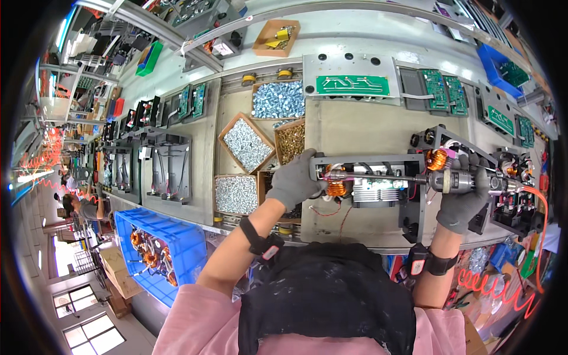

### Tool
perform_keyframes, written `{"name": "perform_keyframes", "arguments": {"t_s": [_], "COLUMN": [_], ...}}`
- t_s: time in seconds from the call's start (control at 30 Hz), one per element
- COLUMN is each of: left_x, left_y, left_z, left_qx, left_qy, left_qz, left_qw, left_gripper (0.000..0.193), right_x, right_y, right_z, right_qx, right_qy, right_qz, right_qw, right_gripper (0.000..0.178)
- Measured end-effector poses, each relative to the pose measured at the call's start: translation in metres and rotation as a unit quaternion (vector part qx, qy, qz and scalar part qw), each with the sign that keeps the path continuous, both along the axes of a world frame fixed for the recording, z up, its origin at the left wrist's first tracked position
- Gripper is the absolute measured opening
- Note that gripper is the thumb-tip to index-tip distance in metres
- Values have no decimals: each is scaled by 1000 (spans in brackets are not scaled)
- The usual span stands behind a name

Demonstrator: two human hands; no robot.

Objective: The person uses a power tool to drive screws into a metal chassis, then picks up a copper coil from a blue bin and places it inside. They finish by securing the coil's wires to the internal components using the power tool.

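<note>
My right hand [464, 198], in a grey glove, is wrapped round an air screwdriver [455, 181]. Its long bit lies nearly level over a black metal frame [370, 158] and points left. At the frame's left end my left hand [294, 182], also gloved, is closed, with its fingertips by the bit's tip; what they pinch is hidden. Beside those fingertips sits a copper-wound coil [336, 188], with thin red wires hanging below it. A finned silver heat sink [376, 194] is inside the frame under the bit. Another copper coil [436, 158] lies near the screwdriver's front.
Cardboard boxes of screws [244, 142] stand left of the frame. A blue crate [163, 216] with coils sits lower left. Green circuit boards [435, 89] line the bench's far side. A coiled orange air hose [497, 287] hangs at right. Another person [89, 207] is far left.
</note>
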State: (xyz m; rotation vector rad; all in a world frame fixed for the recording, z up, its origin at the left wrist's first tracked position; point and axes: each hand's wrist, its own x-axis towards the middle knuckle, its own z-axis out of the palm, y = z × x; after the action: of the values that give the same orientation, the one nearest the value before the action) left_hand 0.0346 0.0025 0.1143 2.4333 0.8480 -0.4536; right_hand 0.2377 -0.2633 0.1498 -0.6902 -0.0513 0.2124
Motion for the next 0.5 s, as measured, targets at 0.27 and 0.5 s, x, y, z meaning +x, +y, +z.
{"name": "perform_keyframes", "arguments": {"t_s": [0.27, 0.5], "left_x": [7, 8], "left_y": [5, 2], "left_z": [0, -6], "left_qx": [26, 32], "left_qy": [121, 120], "left_qz": [-55, -44], "left_qw": [991, 991], "left_gripper": [80, 78], "right_x": [-23, 0], "right_y": [31, 27], "right_z": [-21, -67], "right_qx": [-78, -119], "right_qy": [146, 167], "right_qz": [-57, -76], "right_qw": [985, 976], "right_gripper": [22, 19]}}
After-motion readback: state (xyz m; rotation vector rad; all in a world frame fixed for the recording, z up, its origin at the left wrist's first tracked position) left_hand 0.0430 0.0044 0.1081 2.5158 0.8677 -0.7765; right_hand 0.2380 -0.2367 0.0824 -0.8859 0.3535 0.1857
